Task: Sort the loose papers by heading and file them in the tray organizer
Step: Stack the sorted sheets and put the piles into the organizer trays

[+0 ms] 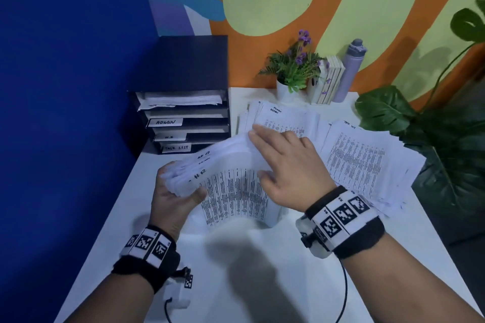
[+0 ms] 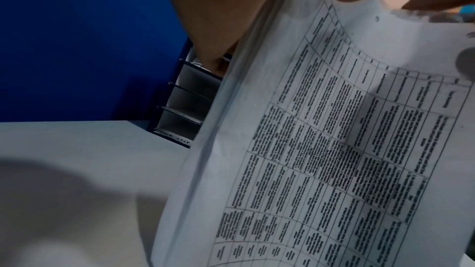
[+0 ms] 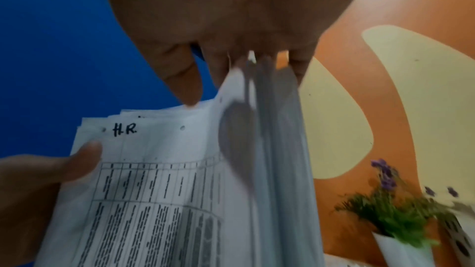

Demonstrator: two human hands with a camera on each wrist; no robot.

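— Two hands hold one stack of papers above the table. Every sheet I can read in it has "H.R." written by hand at the top, over a printed grid.

— How does each hand hold it?

— The left hand grips the heading end: the thumb lies on the top sheet, the fingers curl under the stack. The right hand is on the other side. Its fingers go in among the sheets and lift some of them, so the stack fans open and bends. In the right wrist view, the sheets hang from between those fingers, and the thumb tip touches the top edge of the front sheet.

— Where is the stack compared with the organizer?

— It is in front of the organizer and a little to the right, not touching it. The organizer is dark and stands in the far left corner of the table, against the blue wall. Three of its shelves have labels: "ADMIN", "H.R", "TASK LIST". The top shelf holds papers.

— And further away?

— Behind the hands lies a pile with the heading "ADMIN". To the right lies a spread pile; its heading looks like "TASK LIST". At the back stand a small plant, some books and a bottle.
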